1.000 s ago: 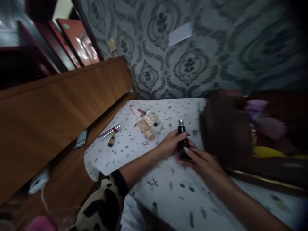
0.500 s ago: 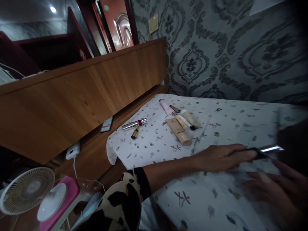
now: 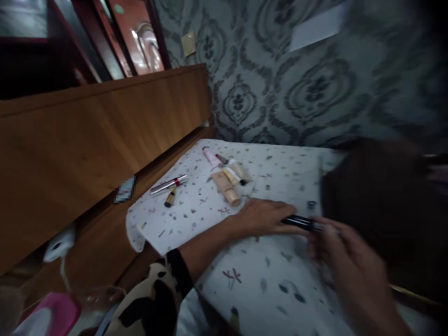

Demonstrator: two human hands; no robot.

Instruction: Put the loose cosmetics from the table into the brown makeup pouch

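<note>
My left hand [image 3: 266,217] holds one end of a slim, glossy black cosmetic tube [image 3: 297,222], low over the patterned white cloth [image 3: 273,298]. The fingers of my right hand [image 3: 353,266] are closed around the tube's other end, which looks greyish and is blurred. Beyond my left hand lies a beige squeeze tube [image 3: 226,187], with a gold tube [image 3: 231,176], a cream tube [image 3: 240,170] and a pink tube [image 3: 210,157] close by. Farther left, a silver tube with a red band [image 3: 169,185] rests beside a small gold-and-black tube [image 3: 170,197].
A dark brown mass [image 3: 378,214], its kind unclear, stands at the right. Along the left runs a wooden panel [image 3: 105,140] with a ledge below. A white power strip [image 3: 59,245] and a pink-and-white object [image 3: 59,312] are at lower left. Patterned wallpaper [image 3: 259,65] rises behind.
The view has turned right, so the cloth and tubes appear farther left. My right hand has closed on the end of the black tube, whose bright silver part no longer shows clearly.
</note>
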